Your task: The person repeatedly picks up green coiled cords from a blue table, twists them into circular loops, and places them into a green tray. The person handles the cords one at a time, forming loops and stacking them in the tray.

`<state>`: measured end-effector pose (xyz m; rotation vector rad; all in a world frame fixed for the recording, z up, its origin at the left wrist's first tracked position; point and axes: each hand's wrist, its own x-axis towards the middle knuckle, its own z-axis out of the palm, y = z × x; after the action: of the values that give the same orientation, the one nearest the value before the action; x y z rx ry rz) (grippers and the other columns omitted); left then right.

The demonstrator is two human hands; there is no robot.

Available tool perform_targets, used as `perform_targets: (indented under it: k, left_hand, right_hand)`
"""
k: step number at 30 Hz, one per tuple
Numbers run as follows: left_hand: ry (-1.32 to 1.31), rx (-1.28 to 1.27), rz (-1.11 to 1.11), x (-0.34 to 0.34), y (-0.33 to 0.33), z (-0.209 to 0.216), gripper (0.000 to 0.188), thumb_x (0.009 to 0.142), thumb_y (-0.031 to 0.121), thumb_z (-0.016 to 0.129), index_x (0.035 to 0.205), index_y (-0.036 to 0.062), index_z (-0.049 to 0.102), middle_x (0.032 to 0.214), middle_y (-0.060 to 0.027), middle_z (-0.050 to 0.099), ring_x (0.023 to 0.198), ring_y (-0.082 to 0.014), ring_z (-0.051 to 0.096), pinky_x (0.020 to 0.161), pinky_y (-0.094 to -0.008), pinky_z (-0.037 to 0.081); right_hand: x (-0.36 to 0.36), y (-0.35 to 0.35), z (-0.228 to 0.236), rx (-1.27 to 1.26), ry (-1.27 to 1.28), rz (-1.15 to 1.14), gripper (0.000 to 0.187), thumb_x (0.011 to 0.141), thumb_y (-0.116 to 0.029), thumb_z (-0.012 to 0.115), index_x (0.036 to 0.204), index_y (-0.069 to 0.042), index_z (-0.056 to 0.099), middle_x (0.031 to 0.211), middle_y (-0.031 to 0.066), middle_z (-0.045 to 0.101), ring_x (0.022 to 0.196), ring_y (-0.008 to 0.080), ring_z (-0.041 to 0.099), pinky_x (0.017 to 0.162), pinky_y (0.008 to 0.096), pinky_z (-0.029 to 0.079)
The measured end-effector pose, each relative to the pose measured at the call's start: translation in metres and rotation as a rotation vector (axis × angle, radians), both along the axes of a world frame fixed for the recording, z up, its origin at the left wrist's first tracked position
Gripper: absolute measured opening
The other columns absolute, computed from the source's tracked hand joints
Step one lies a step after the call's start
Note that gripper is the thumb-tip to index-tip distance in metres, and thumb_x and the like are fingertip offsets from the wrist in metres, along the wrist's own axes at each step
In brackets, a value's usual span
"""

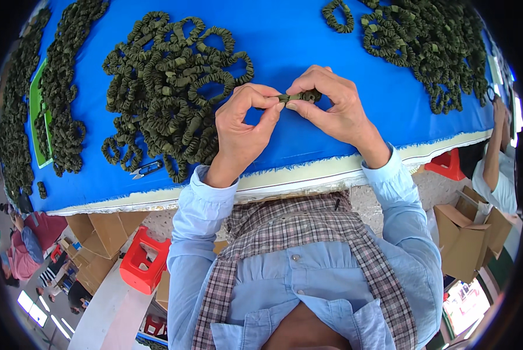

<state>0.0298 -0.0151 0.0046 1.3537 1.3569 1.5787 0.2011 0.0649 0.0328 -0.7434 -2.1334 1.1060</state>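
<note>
Over the blue cloth, my left hand (249,121) and my right hand (333,104) meet fingertip to fingertip. Both pinch one dark green gathered scrunchie (308,96) between thumb and forefinger. Part of its ring is hidden behind the right fingers. Just left of my left hand lies a large heap of the same scrunchies (162,87), loosely piled. Small thread snips (147,169) with dark handles rest at that heap's lower edge, touched by neither hand.
More scrunchies (430,46) are piled at the far right, with a single one (338,16) beside them. A green tray (38,116) stands among heaps at the left. Red stools (145,261) and cardboard boxes (468,233) sit below the table edge. Other people work at both sides.
</note>
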Motion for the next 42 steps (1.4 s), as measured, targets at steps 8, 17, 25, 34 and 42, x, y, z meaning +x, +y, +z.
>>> perform_targets:
  k: [8, 17, 25, 34, 42]
  left_hand:
    - [-0.077, 0.001, 0.034, -0.001, 0.005, 0.006, 0.022, 0.075, -0.007, 0.069, 0.094, 0.0023, 0.063, 0.091, -0.0096, 0.065, 0.079, -0.0177, 0.062, 0.073, -0.0288, 0.049]
    - [0.129, -0.008, -0.015, 0.008, 0.002, 0.006, 0.035, 0.076, -0.002, 0.067, 0.111, 0.0031, 0.062, 0.107, -0.011, 0.06, 0.094, -0.0216, 0.061, 0.078, -0.031, 0.05]
    - [0.046, -0.109, -0.045, 0.009, -0.003, 0.0, 0.027, 0.085, 0.0, 0.062, 0.111, 0.0008, 0.062, 0.106, -0.0106, 0.06, 0.093, -0.0187, 0.063, 0.078, -0.0292, 0.051]
    - [-0.073, -0.133, 0.013, 0.009, -0.002, -0.013, 0.011, 0.094, 0.009, 0.057, 0.095, -0.0017, 0.059, 0.087, -0.0048, 0.062, 0.075, -0.0114, 0.063, 0.068, -0.0245, 0.05]
    - [-0.34, -0.18, 0.025, 0.009, -0.004, -0.008, 0.017, 0.098, 0.017, 0.052, 0.095, -0.0001, 0.052, 0.086, -0.0067, 0.059, 0.073, -0.013, 0.062, 0.065, -0.0249, 0.05]
  right_hand:
    - [-0.005, -0.003, -0.002, -0.081, 0.1, -0.097, 0.027, 0.079, -0.008, 0.072, 0.105, -0.007, 0.067, 0.098, 0.0036, 0.068, 0.088, 0.0192, 0.059, 0.082, 0.0298, 0.045]
    - [0.009, 0.012, 0.0, -0.137, 0.032, -0.227, 0.015, 0.086, -0.012, 0.066, 0.099, -0.006, 0.07, 0.089, 0.0038, 0.066, 0.079, 0.0122, 0.055, 0.068, 0.0262, 0.045]
    - [0.079, 0.118, 0.038, 0.886, -0.361, -1.161, 0.028, 0.089, -0.025, 0.063, 0.107, -0.004, 0.066, 0.098, 0.0113, 0.067, 0.09, 0.0232, 0.06, 0.085, 0.0387, 0.044]
    - [-0.077, 0.055, -0.002, 0.367, -0.292, -0.061, 0.018, 0.078, -0.019, 0.07, 0.087, -0.004, 0.069, 0.089, 0.0111, 0.065, 0.09, 0.026, 0.056, 0.084, 0.0364, 0.042]
    - [-0.044, 0.057, 0.006, 0.008, -0.175, -0.095, 0.019, 0.075, -0.02, 0.072, 0.08, -0.002, 0.067, 0.085, 0.0087, 0.061, 0.078, 0.0194, 0.054, 0.07, 0.0321, 0.045]
